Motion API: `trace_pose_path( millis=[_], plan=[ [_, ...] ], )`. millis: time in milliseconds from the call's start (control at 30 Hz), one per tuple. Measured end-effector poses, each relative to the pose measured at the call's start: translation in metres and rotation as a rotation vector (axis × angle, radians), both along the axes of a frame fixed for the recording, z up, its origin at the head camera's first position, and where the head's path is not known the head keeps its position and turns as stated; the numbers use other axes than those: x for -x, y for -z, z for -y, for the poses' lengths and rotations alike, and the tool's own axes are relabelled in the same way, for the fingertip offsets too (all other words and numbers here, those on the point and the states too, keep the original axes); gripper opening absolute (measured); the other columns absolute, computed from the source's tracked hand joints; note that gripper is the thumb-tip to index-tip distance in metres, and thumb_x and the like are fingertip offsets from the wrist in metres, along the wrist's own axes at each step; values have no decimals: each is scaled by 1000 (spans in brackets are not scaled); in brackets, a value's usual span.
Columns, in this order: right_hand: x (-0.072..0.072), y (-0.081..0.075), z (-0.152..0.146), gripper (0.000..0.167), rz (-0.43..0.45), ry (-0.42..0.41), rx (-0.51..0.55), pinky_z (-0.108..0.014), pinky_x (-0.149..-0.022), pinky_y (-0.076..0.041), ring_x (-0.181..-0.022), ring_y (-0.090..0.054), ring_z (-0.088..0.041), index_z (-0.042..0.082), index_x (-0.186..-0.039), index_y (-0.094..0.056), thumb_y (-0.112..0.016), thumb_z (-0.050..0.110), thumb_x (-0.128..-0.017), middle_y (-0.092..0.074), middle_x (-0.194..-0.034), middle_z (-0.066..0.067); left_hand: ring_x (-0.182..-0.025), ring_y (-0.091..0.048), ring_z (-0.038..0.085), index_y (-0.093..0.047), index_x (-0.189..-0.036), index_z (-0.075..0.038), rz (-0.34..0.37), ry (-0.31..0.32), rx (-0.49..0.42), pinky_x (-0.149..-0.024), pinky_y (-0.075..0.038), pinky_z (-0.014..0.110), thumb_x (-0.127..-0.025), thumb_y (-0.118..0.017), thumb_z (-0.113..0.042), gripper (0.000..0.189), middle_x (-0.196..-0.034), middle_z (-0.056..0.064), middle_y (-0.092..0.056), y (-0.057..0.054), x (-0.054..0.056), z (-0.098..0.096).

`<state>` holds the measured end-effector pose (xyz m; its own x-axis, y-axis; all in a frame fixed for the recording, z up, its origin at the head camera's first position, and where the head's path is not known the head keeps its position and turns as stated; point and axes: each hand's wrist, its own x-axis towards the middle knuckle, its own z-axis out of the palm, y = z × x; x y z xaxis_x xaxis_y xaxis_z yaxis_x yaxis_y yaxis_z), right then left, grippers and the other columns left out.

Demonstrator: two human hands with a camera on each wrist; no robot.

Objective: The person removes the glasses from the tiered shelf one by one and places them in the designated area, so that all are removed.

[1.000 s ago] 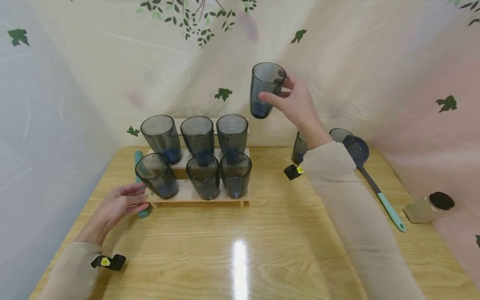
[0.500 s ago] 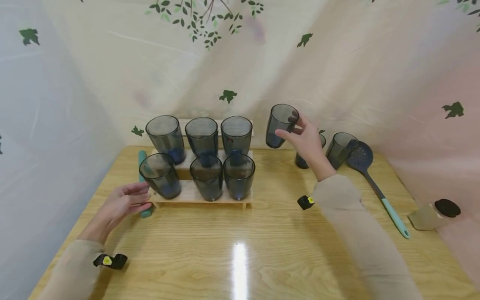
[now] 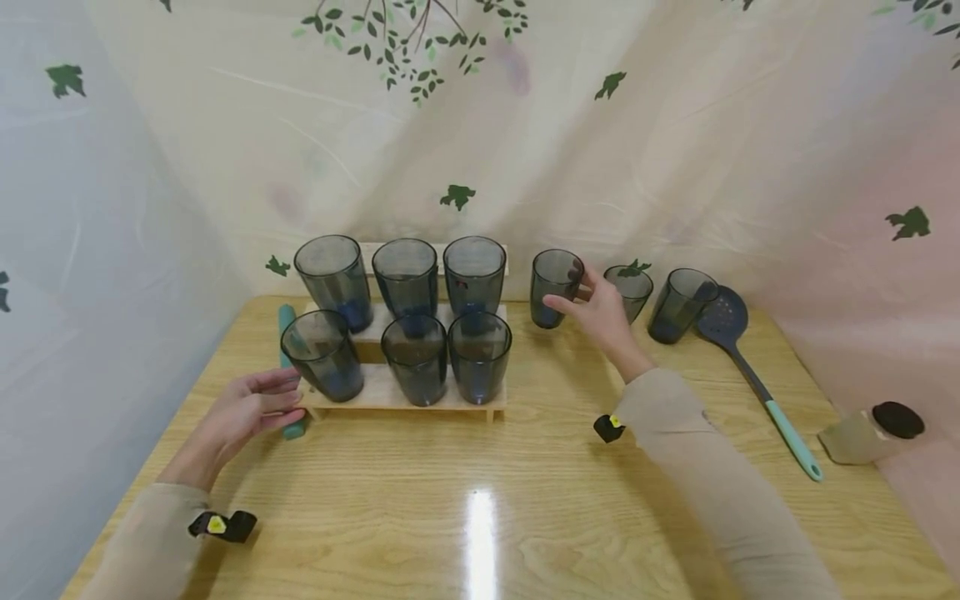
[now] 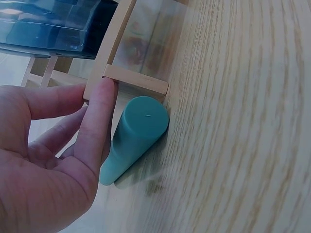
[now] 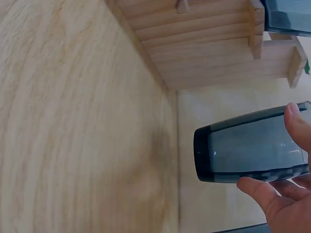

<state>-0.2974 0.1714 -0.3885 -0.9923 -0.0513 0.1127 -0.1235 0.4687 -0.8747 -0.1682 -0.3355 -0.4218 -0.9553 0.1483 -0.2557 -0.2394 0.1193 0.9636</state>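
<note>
In the head view, my right hand holds a smoky blue drinking glass upright, thumb on the near side and fingers round the right. In the right wrist view, the glass base appears slightly above the table. To its left, a two-step wooden rack bears several matching glasses in two rows; the front left glass leans somewhat. My left hand pinches the rack's front left corner, a finger beneath the board by its leg. A teal cylindrical handle lies just under that hand.
Two more smoky glasses stand right of my right hand, one partly behind it and one beside a dark slotted skimmer with a mint handle. A dark-lidded jar sits far right. A patterned cloth hangs behind the table.
My right hand has lowered the held glass from high against the cloth to near the tabletop, right of the rack. My left hand stays at the rack's corner.
</note>
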Motion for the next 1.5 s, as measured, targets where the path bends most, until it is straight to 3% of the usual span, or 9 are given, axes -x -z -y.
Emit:
trace_pose_path(
  millis=[367, 667, 1100, 1500],
  plan=[
    [5, 24, 0, 91, -94, 30, 0, -52, -107, -48, -131, -54, -36, 21, -160, -36, -84, 38, -85, -46, -154, -11, -102, -65, 6, -15, -156, 14, 6, 2, -7, -93, -58, 33, -104, -53, 0, 66, -156, 38, -19, 3, 1, -2],
    [10, 35, -3, 89, -111, 42, -5, -51, -106, -49, -127, -56, -39, 17, -159, -38, -84, 37, -85, -48, -152, -14, -101, -66, 8, -17, -156, 13, 22, -13, 8, -93, -59, 33, -104, -53, -1, 65, -155, 37, -21, 4, 2, -2],
    [16, 45, -1, 96, -119, 60, -90, -51, -105, -50, -125, -58, -39, 12, -160, -31, -81, 45, -86, -51, -146, -25, -101, -66, 7, -15, -156, 13, 24, -1, 6, -92, -59, 33, -103, -54, -1, 67, -156, 37, -19, 0, 2, 1],
    [14, 46, 0, 96, -145, 60, -65, -52, -104, -51, -124, -59, -40, 13, -161, -31, -82, 43, -85, -53, -144, -24, -102, -65, 6, -15, -157, 13, 28, -10, -8, -94, -58, 34, -103, -55, -2, 68, -156, 36, -19, 0, 1, 1]
  ],
)
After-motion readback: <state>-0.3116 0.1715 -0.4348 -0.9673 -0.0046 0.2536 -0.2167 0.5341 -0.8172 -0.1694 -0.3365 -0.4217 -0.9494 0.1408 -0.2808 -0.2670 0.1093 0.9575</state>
